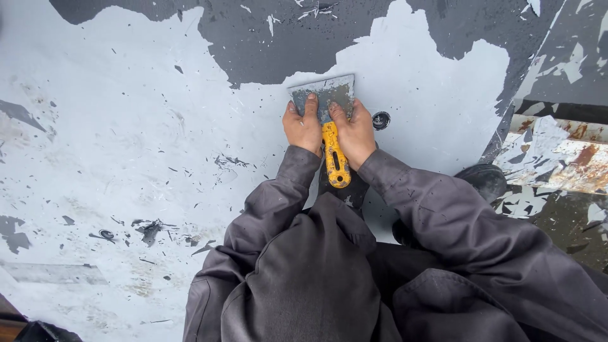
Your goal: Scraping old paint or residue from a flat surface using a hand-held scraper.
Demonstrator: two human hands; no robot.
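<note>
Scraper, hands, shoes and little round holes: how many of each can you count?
Scraper with a yellow handle: 1
Hands pressing its blade, left hand and right hand: 2
Dark shoes, one clear, another mostly hidden: 2
Round dark holes in the pale surface, one beside the right hand, one lower left: 2
Total: 7

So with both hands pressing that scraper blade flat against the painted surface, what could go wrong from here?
The left hand and right hand have bare fingers on the scraper blade; a sudden slip could drag them onto its edge or the rough surface. Loose paint flakes lie about and could make the footing slippery.
</note>
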